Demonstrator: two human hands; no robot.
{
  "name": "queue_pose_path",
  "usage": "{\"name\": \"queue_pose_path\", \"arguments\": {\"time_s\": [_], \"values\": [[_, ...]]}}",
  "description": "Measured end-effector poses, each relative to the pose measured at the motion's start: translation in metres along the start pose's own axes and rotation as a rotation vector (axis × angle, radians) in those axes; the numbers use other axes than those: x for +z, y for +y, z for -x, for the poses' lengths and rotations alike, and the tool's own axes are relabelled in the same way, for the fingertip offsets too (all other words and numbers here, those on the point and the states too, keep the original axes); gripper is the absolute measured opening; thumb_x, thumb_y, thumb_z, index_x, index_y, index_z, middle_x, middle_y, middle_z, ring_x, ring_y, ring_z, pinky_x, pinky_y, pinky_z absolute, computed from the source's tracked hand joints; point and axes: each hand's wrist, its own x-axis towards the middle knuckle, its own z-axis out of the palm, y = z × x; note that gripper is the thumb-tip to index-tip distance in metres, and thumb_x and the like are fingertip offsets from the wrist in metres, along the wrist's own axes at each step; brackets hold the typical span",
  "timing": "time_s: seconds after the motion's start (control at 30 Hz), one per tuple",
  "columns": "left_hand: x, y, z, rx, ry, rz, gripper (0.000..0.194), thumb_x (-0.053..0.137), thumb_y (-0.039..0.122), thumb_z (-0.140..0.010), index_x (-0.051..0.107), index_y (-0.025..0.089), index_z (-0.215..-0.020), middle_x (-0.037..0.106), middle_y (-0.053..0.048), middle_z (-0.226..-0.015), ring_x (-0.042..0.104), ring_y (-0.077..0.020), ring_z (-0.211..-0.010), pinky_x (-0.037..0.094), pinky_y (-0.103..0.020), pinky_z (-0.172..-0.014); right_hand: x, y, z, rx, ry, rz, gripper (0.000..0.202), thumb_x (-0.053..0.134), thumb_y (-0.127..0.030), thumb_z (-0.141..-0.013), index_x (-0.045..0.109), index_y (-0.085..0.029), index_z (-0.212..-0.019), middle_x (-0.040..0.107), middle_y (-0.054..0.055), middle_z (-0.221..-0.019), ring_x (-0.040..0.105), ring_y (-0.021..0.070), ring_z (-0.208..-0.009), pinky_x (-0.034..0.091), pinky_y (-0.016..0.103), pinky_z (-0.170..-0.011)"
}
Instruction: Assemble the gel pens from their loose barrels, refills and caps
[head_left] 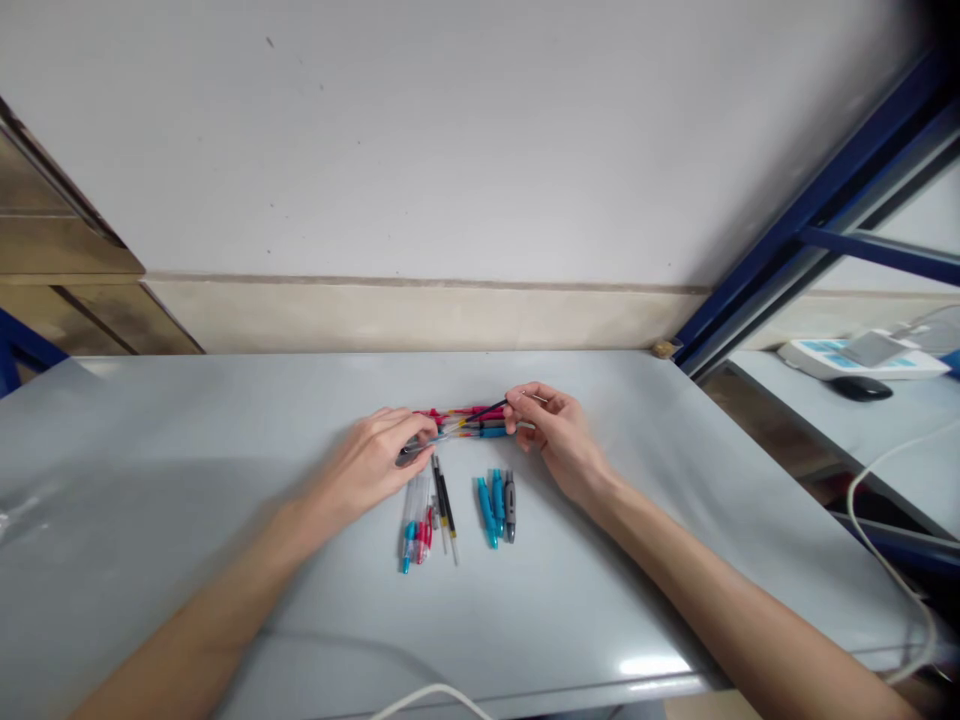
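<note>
Black mouse [861,388] lay near a white device [806,352] with blue markings, beyond the blue metal frame [801,215]. White wall [450,150], dark-specked, rose behind the desk [615,400].

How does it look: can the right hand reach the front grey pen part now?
Probably yes: bare table separates the right hand from the front grey pen part, though the fingers hold a dark refill.
</note>
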Motion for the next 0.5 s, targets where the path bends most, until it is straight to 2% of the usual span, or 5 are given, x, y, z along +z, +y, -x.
{"name": "queue_pose_path", "arguments": {"time_s": [0.23, 0.5], "values": [[-0.0014, 0.0017, 0.0007, -0.023, 0.03, 0.005, 0.012, 0.06, 0.02, -0.095, 0.063, 0.021, -0.106, 0.072, -0.002, -0.101, 0.066, -0.0192, -0.092, 0.052, -0.035, -0.083, 0.0017, -0.0021, 0.0024, -0.053, 0.043, 0.043, 0.028, 0.076, -0.044, -0.084, 0.065, -0.018, -0.082, 0.062, 0.001, -0.071, 0.055, 0.0132, -0.063, 0.036, 0.023, -0.048], [-0.0017, 0.002, 0.0002, 0.001, 0.023, -0.004, 0.011, 0.059, 0.021, -0.095, 0.063, 0.021, -0.106, 0.071, -0.004, -0.099, 0.065, -0.0198, -0.091, 0.051, -0.035, -0.083, 0.0069, -0.0059, 0.0061, -0.069, -0.019, 0.129, 0.031, 0.076, -0.047, -0.083, 0.064, -0.019, -0.084, 0.065, 0.003, -0.074, 0.06, 0.0154, -0.064, 0.04, 0.025, -0.048]]}}
